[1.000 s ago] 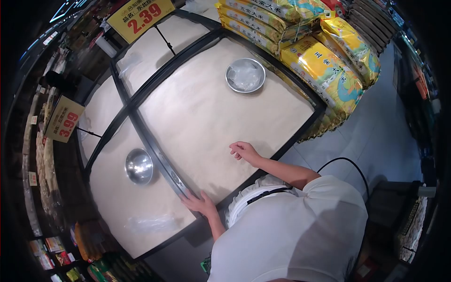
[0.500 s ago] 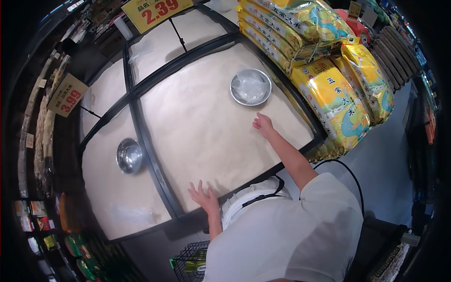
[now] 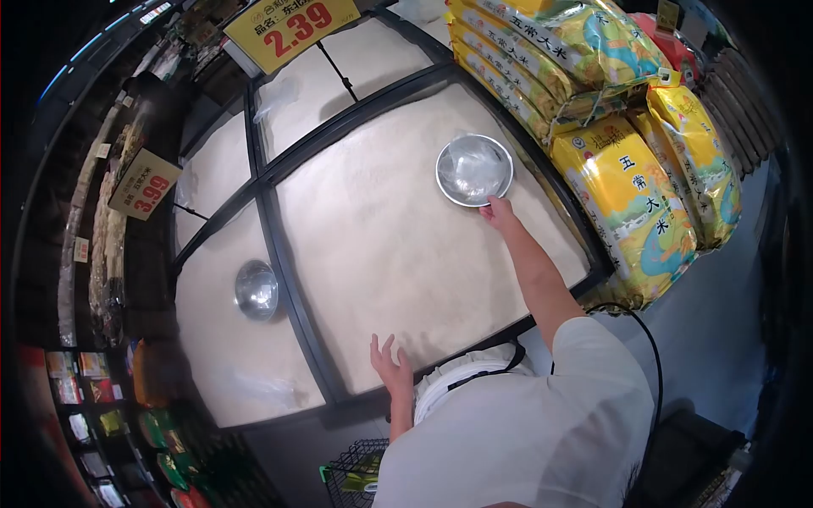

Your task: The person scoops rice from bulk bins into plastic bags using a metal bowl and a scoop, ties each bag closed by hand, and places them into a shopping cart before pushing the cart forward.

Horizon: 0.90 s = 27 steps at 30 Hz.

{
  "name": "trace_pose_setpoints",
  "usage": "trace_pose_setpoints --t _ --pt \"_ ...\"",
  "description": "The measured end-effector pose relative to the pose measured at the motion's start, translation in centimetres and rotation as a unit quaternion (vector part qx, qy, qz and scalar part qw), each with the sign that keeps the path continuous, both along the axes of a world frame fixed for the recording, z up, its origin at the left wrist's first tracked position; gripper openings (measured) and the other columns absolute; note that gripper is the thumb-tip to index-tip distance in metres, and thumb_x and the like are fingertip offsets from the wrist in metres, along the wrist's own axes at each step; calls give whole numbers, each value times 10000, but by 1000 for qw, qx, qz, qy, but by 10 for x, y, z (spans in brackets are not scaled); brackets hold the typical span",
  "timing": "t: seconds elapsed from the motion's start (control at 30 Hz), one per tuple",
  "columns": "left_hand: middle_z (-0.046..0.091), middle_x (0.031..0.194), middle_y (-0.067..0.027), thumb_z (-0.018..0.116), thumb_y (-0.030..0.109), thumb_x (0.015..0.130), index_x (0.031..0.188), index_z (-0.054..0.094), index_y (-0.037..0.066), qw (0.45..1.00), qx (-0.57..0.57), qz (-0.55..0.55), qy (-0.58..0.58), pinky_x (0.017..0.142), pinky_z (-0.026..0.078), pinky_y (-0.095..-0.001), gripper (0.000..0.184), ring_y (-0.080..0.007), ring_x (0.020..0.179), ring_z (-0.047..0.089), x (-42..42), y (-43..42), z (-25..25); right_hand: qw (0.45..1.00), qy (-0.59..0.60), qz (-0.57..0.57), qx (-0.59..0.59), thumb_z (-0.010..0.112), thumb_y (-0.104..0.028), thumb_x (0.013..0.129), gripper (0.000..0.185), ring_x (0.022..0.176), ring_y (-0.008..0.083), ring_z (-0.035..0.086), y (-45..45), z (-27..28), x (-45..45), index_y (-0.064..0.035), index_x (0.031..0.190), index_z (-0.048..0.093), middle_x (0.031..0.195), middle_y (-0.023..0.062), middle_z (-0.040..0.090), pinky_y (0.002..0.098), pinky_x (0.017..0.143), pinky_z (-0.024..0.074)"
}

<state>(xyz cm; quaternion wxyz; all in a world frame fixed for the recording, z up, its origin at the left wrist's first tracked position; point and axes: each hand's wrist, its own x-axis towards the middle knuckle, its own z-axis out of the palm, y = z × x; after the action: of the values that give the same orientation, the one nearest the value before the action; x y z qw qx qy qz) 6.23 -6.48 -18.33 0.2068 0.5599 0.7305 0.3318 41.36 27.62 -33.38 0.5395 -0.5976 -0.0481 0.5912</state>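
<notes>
My right hand (image 3: 497,212) grips the near rim of a round metal bowl (image 3: 474,171), its fingers closed at the edge. Clear plastic lies inside this bowl, which rests on the pale rice (image 3: 381,245) in the large right compartment. Nearer to my body, my left hand (image 3: 392,364) hovers over the front of the same compartment with its fingers spread, holding nothing. A second metal bowl (image 3: 257,290) sits on the rice in the left compartment, beyond the black divider (image 3: 292,296).
Yellow rice bags (image 3: 622,199) are stacked along the bin's right side. Price signs (image 3: 284,30) stand at the back and left. A wire basket (image 3: 356,474) is by my left side. Crumpled clear plastic (image 3: 262,388) lies at the front left.
My right hand has moved forward to the bowl and taken hold of its rim. My left hand has lifted off the divider and moved right, fingers spread.
</notes>
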Motion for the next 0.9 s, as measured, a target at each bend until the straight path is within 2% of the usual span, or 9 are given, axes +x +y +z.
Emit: trace_pose_setpoints --t 0.07,0.2,0.4,0.6,0.7,0.73,0.83,0.87,0.9 --pt "356 1491 -192 599 71 874 1232 604 82 1000 -7 -13 -7 1104 298 -460 358 -368 1361 332 7 13 7 998 -46 38 24 573 -166 885 223 564 193 622 0 -5 2 40 970 586 753 125 643 280 477 529" --pt "398 1468 -179 622 120 904 1245 597 78 995 40 -69 -55 1052 390 -416 345 -318 1305 451 22 44 22 993 -90 72 33 538 -168 902 197 570 159 604 -36 48 -16 25 901 574 711 91 623 282 510 517" --pt "375 1474 -174 635 152 920 1287 576 80 971 38 -140 -188 981 457 -384 379 -298 1288 467 55 102 65 985 -70 140 75 551 -213 893 251 579 163 623 -130 102 -60 33 898 601 745 121 648 289 503 529" --pt "342 1479 -149 596 185 958 1302 570 72 937 78 -97 -327 955 482 -366 364 -246 1212 517 70 139 53 964 -85 241 77 529 -225 930 273 578 163 628 -200 129 -93 36 916 604 744 112 652 291 516 536" --pt "329 1473 -148 588 196 966 1281 585 45 924 -13 -66 -377 938 488 -340 349 -216 1176 533 67 144 60 947 -106 291 82 523 -226 947 276 576 162 633 -223 131 -103 39 934 602 741 107 651 293 519 540" --pt "505 1353 -108 563 255 988 1278 577 -8 920 17 -82 -383 898 491 -304 392 -156 1133 554 64 147 51 943 -108 304 83 525 -224 952 271 584 162 637 -228 131 -105 36 939 599 743 103 648 294 521 542" --pt "618 1198 -87 546 283 998 1250 604 7 902 -16 -79 -425 886 487 -302 379 -148 1084 580 51 154 62 935 -130 320 79 516 -214 964 268 598 171 652 -229 119 -106 43 957 590 762 105 649 298 526 551" --pt "649 1094 -105 526 292 1005 1206 619 -39 898 -10 -59 -436 896 491 -326 398 -184 1042 596 47 156 73 933 -140 322 75 511 -210 967 269 600 176 657 -231 114 -105 48 964 587 770 108 652 300 528 555" --pt "644 1107 -114 508 311 1012 1200 615 -49 886 20 -55 -460 908 484 -329 420 -189 1040 597 44 158 90 937 -148 305 82 507 -208 971 272 600 180 660 -231 112 -101 53 963 583 774 113 652 302 526 557"
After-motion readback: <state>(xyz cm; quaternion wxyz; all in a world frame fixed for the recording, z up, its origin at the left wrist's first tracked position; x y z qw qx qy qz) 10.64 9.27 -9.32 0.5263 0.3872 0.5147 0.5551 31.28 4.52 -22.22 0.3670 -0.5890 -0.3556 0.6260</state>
